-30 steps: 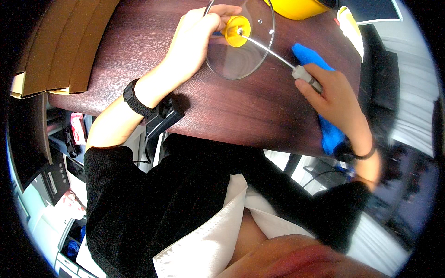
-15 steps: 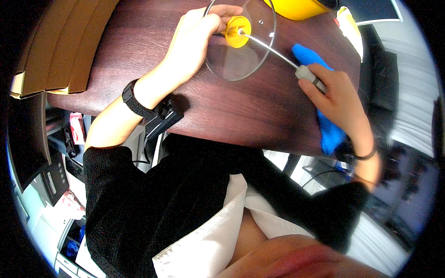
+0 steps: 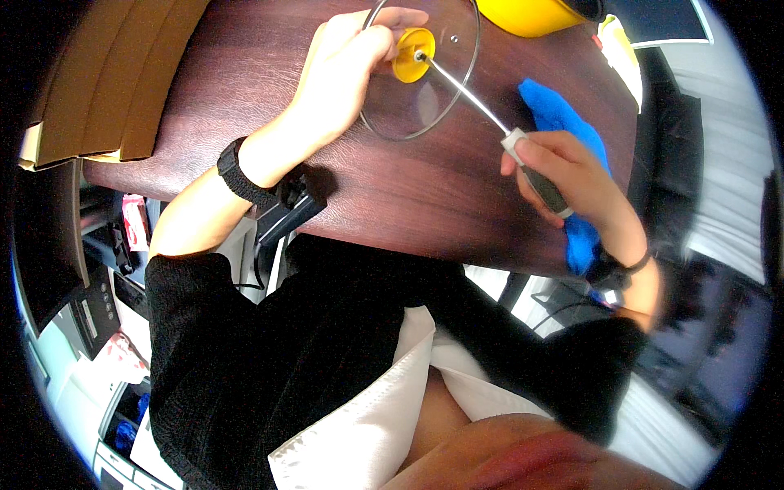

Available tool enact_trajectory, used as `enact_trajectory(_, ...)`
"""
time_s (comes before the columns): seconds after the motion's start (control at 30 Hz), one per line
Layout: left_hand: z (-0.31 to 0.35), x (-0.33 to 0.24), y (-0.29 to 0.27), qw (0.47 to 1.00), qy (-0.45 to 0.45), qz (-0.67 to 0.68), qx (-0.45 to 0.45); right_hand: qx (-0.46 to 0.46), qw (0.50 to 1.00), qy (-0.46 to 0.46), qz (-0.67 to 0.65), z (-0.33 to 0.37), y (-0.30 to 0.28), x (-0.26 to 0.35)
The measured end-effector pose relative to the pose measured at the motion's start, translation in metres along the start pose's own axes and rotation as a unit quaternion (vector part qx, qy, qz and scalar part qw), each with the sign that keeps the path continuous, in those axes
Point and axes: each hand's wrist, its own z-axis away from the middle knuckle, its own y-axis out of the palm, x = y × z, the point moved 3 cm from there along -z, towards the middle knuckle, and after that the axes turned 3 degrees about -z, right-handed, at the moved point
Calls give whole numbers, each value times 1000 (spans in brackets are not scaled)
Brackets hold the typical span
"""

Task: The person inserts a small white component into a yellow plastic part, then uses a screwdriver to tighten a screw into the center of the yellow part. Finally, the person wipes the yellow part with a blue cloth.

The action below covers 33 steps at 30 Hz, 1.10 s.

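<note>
A round glass lid (image 3: 425, 110) with a thin rim is tilted up over the far part of the table. My left hand (image 3: 347, 69) grips the yellow knob (image 3: 415, 69) at its middle, fingers partly hidden behind it. In my right hand (image 3: 580, 171) is a screwdriver (image 3: 469, 94) with a grey and white handle. Its metal shaft runs up and left, and the tip meets the centre of the knob. Thumb and fingers wrap loosely round the upper handle, with the handle's end showing below them.
A blue cloth (image 3: 563, 118) lies beyond my right hand, along the right side of the dark wooden table (image 3: 392, 196). Far right is a yellow pot (image 3: 531, 18). Brown cardboard (image 3: 139, 73) stands at the left. A black device (image 3: 290, 214) sits at the near edge.
My right hand has shifted its grip on the screwdriver, so more of the handle shows and it has turned steeper. The lid and knob have moved slightly left.
</note>
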Motion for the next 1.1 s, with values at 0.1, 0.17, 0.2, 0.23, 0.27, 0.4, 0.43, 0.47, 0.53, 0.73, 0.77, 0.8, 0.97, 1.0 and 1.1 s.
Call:
enact_trajectory(0.1,1,-8,3,999,6,-53,9,42,982,30,-179,0,5,-4)
enact_trajectory(0.17,0,-6,4,999,-1,-52,8,42,984,20,-172,-1,1,-8)
enact_trajectory(0.2,0,-6,5,999,-4,-52,7,43,985,15,-168,0,0,-9)
enact_trajectory(0.23,0,-6,6,999,-26,-36,9,10,993,16,-115,2,-3,-9)
enact_trajectory(0.27,0,-7,7,999,-47,-19,12,-24,998,19,-61,5,-5,-9)
enact_trajectory(0.4,2,-4,5,994,-103,43,5,-173,928,-157,289,16,-12,1)
enact_trajectory(0.43,2,-5,4,995,-94,36,9,-190,906,-175,334,16,-13,4)
enact_trajectory(0.47,1,-7,2,996,-84,28,15,-209,881,-192,378,19,-13,9)
enact_trajectory(0.53,0,-9,2,997,-74,25,22,-230,853,-204,422,21,-12,13)
enact_trajectory(0.73,-1,-6,3,995,-85,48,23,-229,842,-212,440,19,-10,16)
enact_trajectory(0.77,-1,-7,3,995,-87,47,21,-231,839,-215,444,18,-10,16)
enact_trajectory(0.8,-1,-8,4,995,-90,47,19,-232,835,-219,449,18,-10,16)
enact_trajectory(0.97,0,-7,3,996,-78,46,26,-210,842,-203,453,18,-12,18)
enact_trajectory(1.0,0,-7,4,995,-78,51,28,-203,844,-199,455,17,-12,19)
enact_trajectory(1.1,2,-8,5,997,-68,14,25,-169,845,-154,483,15,-15,27)
